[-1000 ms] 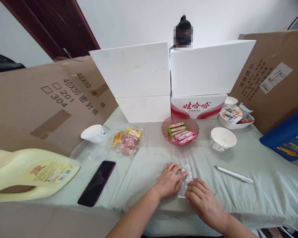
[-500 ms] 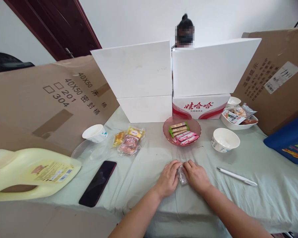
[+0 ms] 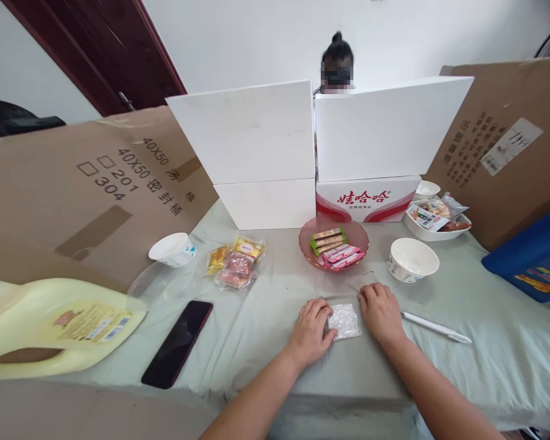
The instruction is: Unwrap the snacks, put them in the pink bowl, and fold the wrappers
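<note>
Flattening small clear crinkled plastic wrapper on counter | left hand and right hand press its sides, grips released, grasping nothing | wrapper seems light, soft, slippery; best pinched at edge | behind wrapper: pink glass bowl holds wrapped snack bars; white paper bowl looks empty

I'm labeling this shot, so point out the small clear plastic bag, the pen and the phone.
plastic bag (image 3: 344, 321), head view, middle of the crinkled film.
pen (image 3: 435, 327), head view, mid-barrel.
phone (image 3: 178, 343), head view, centre of the dark screen.
</note>
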### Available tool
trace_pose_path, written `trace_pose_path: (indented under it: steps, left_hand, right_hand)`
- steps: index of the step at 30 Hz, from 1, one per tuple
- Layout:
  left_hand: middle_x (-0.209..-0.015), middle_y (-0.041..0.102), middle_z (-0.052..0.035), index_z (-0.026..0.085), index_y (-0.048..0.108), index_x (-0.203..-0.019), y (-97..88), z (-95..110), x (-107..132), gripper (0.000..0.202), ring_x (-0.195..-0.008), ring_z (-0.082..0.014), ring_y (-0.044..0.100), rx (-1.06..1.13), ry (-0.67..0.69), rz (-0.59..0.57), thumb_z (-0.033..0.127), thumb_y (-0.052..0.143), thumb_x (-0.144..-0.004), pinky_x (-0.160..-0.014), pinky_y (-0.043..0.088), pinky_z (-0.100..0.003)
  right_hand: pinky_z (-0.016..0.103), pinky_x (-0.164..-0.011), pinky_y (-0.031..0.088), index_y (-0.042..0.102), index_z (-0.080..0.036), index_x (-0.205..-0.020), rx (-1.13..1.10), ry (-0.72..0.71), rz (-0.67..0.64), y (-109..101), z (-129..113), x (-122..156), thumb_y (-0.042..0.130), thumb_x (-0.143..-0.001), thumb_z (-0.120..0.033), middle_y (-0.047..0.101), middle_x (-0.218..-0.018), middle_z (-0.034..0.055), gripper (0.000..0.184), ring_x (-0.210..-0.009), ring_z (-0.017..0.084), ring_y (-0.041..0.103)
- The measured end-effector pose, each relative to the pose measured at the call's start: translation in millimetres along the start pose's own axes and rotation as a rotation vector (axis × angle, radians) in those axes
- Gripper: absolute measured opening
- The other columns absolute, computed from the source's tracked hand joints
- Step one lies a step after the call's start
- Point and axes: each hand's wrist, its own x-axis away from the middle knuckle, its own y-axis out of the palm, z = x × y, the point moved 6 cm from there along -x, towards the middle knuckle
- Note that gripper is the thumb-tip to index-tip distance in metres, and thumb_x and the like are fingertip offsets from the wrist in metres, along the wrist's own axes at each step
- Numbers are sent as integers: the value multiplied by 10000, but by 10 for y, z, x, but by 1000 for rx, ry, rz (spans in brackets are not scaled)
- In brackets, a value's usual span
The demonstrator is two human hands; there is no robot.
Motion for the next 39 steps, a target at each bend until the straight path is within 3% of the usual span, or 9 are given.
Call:
trace_pose_path:
  steps: [6,9,12,15,17,22,28,35,39]
  left_hand:
    - [-1169,569,-97,197,572,-1129,-10,-10,3,351,-1130,-275,494,24,18,-20,164,632,-785,-988,444,-484]
    - [-1217,557,-100,208,577,-1163,-9,-22,22,401,-1167,-284,474,31,35,-45,162,635,-769,-1007,431,-497]
    - [-1233,555,-97,208,575,-1167,-8,-48,35,423,-1184,-282,466,52,30,-61,127,618,-754,-1017,426,-498]
    - [-1187,575,-92,210,597,-1094,-11,-64,24,347,-1156,-275,488,63,20,-52,113,593,-761,-992,449,-489]
    - [-1165,582,-89,217,604,-1060,-14,-62,9,316,-1139,-276,502,62,23,-40,116,589,-760,-969,466,-488]
    - [-1160,589,-83,239,600,-1057,-37,-35,-8,333,-1120,-277,520,52,47,-22,113,590,-748,-941,491,-473]
    - [-1150,592,-79,232,606,-1050,-61,6,-5,325,-1118,-257,518,28,19,-31,105,592,-751,-955,485,-445]
    - [-1124,609,-74,224,627,-1027,-70,34,-16,306,-1101,-245,524,35,-31,8,115,621,-741,-969,469,-438]
    - [-1119,621,-73,222,631,-1030,-20,42,59,299,-1091,-233,548,59,-21,65,121,608,-750,-966,476,-427]
  right_hand:
    - [333,-885,411,607,-220,-1044,-214,-403,-231,-86,-547,343,497,-906,-156,623,-1080,60,188,-1028,206,518]
    - [314,-790,434,621,-223,-975,-194,-408,-403,-11,-607,504,499,-887,-121,639,-984,40,181,-917,197,547]
    - [270,-726,436,640,-226,-923,-211,-324,-406,-183,-229,319,432,-894,-94,640,-903,33,248,-838,169,574]
    - [294,-837,429,637,-210,-1037,-148,-94,-168,-636,462,-201,383,-944,-196,633,-1052,79,271,-1009,192,568]
    - [320,-835,419,627,-197,-1082,22,114,-173,-821,911,-549,383,-945,-241,614,-1122,104,283,-1090,230,537]
    - [294,-713,444,662,-178,-902,107,182,-661,-472,1346,-1034,573,-863,-218,653,-946,70,105,-841,184,607]
    - [409,-845,529,553,-176,-1208,69,117,-952,81,1382,-1027,566,-924,-394,582,-1200,74,358,-1002,193,603]
    - [313,-720,449,700,-174,-875,31,14,-831,-216,1375,-1098,593,-841,-234,691,-879,64,127,-803,190,631]
    - [348,-701,414,654,-227,-1104,-9,39,-523,-623,1520,-967,376,-922,-446,658,-1127,131,398,-874,224,622]
